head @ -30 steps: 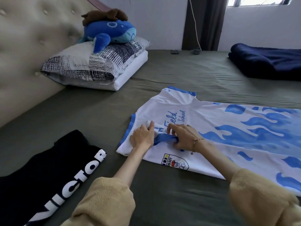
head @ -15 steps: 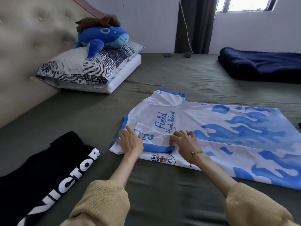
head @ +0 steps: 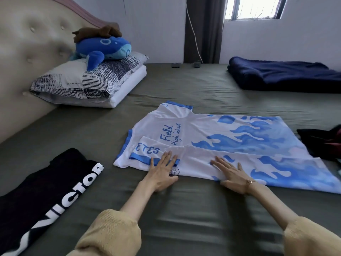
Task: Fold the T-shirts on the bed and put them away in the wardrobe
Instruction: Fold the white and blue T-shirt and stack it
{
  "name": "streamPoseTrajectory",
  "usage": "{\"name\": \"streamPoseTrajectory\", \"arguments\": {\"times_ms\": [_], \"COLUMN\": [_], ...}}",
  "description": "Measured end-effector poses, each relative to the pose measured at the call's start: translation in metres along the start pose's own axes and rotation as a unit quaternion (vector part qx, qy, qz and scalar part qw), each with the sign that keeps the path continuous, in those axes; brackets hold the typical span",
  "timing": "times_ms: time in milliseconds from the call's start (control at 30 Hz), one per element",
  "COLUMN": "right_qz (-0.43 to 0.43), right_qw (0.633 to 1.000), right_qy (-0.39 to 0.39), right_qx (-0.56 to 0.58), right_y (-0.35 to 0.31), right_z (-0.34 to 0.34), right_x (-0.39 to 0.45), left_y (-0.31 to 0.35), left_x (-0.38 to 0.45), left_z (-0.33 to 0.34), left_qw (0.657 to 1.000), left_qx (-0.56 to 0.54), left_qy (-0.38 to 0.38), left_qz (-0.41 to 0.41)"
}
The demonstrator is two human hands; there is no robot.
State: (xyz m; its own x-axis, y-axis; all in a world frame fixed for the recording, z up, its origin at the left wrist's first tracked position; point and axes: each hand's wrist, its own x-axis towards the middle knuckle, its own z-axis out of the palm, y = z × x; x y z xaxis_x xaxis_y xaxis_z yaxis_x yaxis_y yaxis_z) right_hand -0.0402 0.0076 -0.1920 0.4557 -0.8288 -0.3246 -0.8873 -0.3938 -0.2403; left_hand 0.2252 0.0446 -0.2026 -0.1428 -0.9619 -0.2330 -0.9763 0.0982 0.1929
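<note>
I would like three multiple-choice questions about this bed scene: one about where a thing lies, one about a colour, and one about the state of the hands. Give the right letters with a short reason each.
1. Where is the blue plush toy?
A. on the stacked pillows
B. on the blanket
C. on the black T-shirt

2. What colour is the VICTOR T-shirt?
A. red
B. black
C. yellow

3. How are the hands on the white and blue T-shirt?
A. fists
B. flat, fingers straight
C. lifted off

Answers: 1 A, it lies on the pillows. 2 B, black cloth with white letters. 3 B, left hand and right hand press flat.
</note>
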Motion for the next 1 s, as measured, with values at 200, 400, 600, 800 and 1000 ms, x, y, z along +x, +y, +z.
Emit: {"name": "streamPoseTrajectory", "arguments": {"times_ms": [200,400,600,800,1000], "right_qz": [0.103,0.247,0.246,0.247,0.243], "right_qw": [0.994,0.966,0.968,0.967,0.967], "right_qy": [0.027,0.058,0.038,0.007,-0.024], "right_qx": [-0.036,-0.050,-0.025,-0.058,-0.078], "right_y": [0.045,0.092,0.110,0.109,0.101], "right_z": [0.002,0.008,0.009,0.007,0.005], "right_x": [-0.036,-0.057,-0.052,-0.055,-0.069], "left_y": [0.017,0.018,0.026,0.020,0.023], "left_x": [-0.001,0.013,0.021,0.013,-0.008], "left_z": [-0.009,-0.015,-0.008,-0.004,-0.005], "left_qw": [0.999,0.992,0.991,0.988,0.985], "left_qx": [-0.007,0.067,0.109,0.130,0.144], "left_qy": [-0.044,-0.098,-0.043,-0.030,-0.051], "left_qz": [-0.024,-0.035,-0.070,-0.073,-0.083]}}
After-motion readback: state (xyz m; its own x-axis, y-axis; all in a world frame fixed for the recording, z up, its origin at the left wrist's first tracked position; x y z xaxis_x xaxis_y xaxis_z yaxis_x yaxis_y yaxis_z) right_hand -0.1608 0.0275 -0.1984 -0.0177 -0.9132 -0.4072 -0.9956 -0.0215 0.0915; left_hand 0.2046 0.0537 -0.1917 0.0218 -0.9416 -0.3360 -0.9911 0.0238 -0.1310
